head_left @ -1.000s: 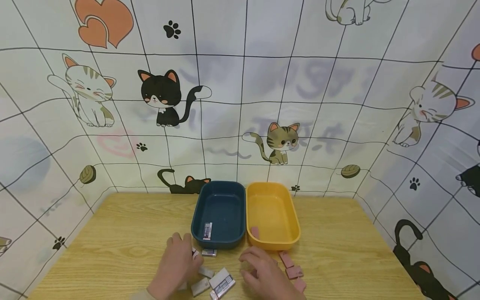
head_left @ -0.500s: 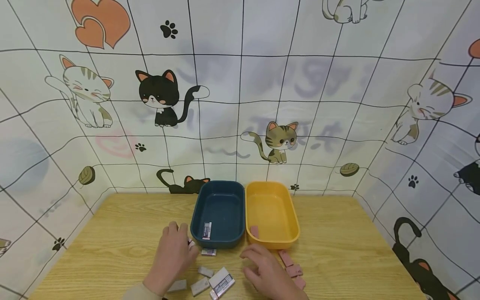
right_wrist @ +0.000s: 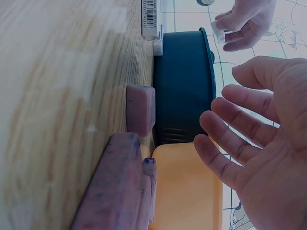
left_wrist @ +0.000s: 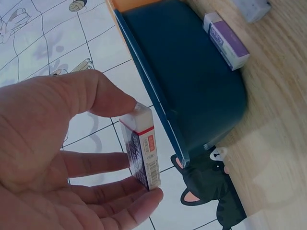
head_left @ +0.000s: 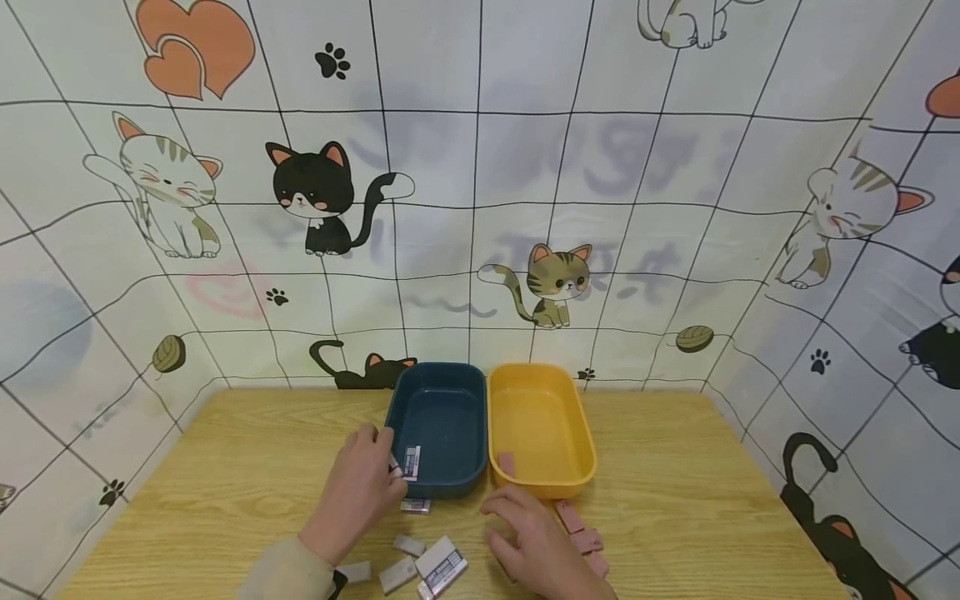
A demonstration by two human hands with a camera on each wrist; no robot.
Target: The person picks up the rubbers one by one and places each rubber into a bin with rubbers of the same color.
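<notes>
My left hand (head_left: 356,487) pinches a white eraser in a printed sleeve (left_wrist: 141,148) between thumb and fingers. It is raised at the left front rim of the dark blue bin (head_left: 453,417). Inside that bin lies one sleeved eraser (head_left: 411,463), and another, with a purple sleeve (left_wrist: 227,40), sits against its outer wall. My right hand (head_left: 534,537) holds nothing; its fingers are relaxed over the table, in front of the yellow bin (head_left: 547,425). A pink eraser block (right_wrist: 140,110) stands on the table near that hand in the right wrist view.
Several pink erasers (head_left: 585,540) lie to the right of my right hand, and one pink piece (head_left: 507,463) is in the yellow bin. White erasers (head_left: 397,575) and a larger sleeved one (head_left: 441,567) lie between my hands. A cat-print sheet (head_left: 450,167) surrounds the table.
My left hand has lifted the eraser from beside the blue bin, first drawing left, then moving up and right to the bin's rim. My right hand has barely moved.
</notes>
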